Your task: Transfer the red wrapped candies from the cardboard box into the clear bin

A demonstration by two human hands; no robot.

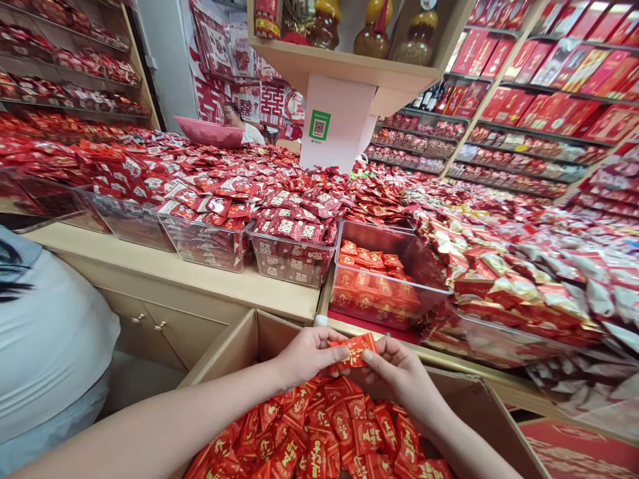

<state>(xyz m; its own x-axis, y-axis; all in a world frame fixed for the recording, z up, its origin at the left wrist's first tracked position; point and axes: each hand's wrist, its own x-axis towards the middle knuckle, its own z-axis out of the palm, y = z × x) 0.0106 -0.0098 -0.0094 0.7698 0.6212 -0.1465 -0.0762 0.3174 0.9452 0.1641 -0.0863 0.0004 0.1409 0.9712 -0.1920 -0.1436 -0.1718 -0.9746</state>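
Between my two hands is a small red candy packet with gold lettering. My left hand pinches its left end, and my right hand grips its right end between thumb and fingers. Below them, many similar red packets lie heaped in an open cardboard box. Just beyond the hands, a clear plastic bin holds orange-red packets stacked in rows, filling it only partway.
Clear bins heaped with red packets line the wooden counter, including a bin of dark red packets. A pink basket rests on the heap behind. A person in a light shirt stands close on the left. A pillar bears a QR code.
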